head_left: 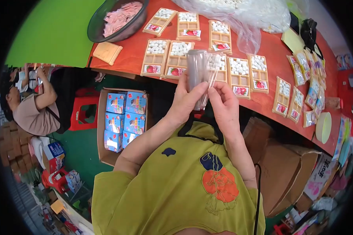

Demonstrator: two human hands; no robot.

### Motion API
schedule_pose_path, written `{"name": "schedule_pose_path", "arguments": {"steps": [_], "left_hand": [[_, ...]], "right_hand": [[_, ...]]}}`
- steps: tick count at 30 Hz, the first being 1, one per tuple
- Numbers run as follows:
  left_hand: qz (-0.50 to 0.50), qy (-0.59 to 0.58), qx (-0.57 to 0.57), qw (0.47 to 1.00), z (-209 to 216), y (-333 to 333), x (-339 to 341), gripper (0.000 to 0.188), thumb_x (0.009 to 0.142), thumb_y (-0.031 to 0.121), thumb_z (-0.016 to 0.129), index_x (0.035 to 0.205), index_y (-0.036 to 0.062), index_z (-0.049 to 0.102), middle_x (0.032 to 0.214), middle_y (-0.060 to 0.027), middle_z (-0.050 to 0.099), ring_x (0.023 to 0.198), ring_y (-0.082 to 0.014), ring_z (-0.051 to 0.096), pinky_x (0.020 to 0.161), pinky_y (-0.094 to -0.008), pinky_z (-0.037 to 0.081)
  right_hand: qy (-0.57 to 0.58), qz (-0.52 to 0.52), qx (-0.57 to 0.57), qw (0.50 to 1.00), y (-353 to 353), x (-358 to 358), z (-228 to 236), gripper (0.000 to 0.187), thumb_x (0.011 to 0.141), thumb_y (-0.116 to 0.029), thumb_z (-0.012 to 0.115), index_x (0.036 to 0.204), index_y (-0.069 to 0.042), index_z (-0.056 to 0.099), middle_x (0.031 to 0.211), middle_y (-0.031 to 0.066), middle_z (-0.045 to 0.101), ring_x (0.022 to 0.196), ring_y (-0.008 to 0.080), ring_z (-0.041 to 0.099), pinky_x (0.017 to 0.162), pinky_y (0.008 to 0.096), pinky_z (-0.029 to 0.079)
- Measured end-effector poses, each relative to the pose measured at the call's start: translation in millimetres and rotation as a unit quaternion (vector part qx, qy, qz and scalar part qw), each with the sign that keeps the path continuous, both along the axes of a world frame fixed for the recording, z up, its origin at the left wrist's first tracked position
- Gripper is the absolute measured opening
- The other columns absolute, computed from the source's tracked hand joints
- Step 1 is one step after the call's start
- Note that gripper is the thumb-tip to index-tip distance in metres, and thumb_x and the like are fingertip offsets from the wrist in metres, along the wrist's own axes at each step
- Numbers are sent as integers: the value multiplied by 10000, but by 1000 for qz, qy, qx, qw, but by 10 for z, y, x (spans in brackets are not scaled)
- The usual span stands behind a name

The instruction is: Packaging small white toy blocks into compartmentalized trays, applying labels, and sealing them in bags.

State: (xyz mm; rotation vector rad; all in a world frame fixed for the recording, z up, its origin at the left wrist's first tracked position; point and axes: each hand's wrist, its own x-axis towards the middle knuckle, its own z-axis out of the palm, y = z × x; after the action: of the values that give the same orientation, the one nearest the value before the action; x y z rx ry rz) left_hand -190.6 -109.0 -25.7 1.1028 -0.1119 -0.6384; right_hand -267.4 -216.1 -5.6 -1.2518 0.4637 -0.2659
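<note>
Just in front of my body, at the table's near edge, I hold a stack of clear plastic pieces (197, 66), long and glossy. My left hand (182, 100) is wrapped round the stack's lower left side. The thumb and fingers of my right hand (225, 105) pinch a thin clear strip at its right edge. Whether they are sheets, sleeves or lids I cannot tell. Behind the stack, partly hidden by it, is a tan compartment tray (222, 74) with white pieces. Beside it stand similar trays (239, 77), each with white pieces and a small strawberry-printed packet.
A dark basin (139, 24) of pink packets stands at the far left of the red table (125, 58). Clear bags of white pieces (276, 21) lie at the back. Colourful packets (302, 64) and a pale bowl (323, 127) sit right. A carton of blue boxes (102, 147) is below left.
</note>
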Motion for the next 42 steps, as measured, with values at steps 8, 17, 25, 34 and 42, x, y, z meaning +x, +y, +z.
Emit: {"name": "schedule_pose_path", "arguments": {"steps": [8,17,25,34,42], "left_hand": [[11,-37,18,999,-13,-51,-39,668,885,169,696,1400,20,298,1192,-111,538,1056,-152,568,888,-307,497],[-46,-15,-25,999,1,-12,-4,729,862,204,713,1426,12,292,1197,-109,529,1093,-160,551,932,-325,471],[-110,29,-67,991,-76,47,8,775,837,284,757,1432,39,324,1205,-84,545,1085,-161,569,951,-328,471],[-212,82,-76,971,-113,81,25,664,895,311,690,1415,64,359,1168,-65,562,1043,-138,582,867,-296,502],[-252,75,-77,962,-130,62,-1,513,968,370,563,1347,63,406,961,-47,603,717,-90,595,569,-228,508]], "right_hand": [[18,40,-4,999,18,-138,-14,271,953,-71,630,1202,35,608,1049,33,668,956,77,607,850,229,492],[10,45,88,995,-45,-162,-67,129,933,-88,664,1024,3,659,914,-17,635,847,48,554,774,207,455],[16,142,55,988,-207,-180,16,75,921,-82,672,897,-25,631,846,-21,617,790,53,552,733,216,459],[42,217,94,971,-400,-173,-54,89,896,-93,708,906,-20,659,732,11,607,576,50,489,586,219,452],[83,199,150,965,-412,-169,14,120,921,-111,673,959,2,683,733,56,646,497,68,496,476,202,405]]}}
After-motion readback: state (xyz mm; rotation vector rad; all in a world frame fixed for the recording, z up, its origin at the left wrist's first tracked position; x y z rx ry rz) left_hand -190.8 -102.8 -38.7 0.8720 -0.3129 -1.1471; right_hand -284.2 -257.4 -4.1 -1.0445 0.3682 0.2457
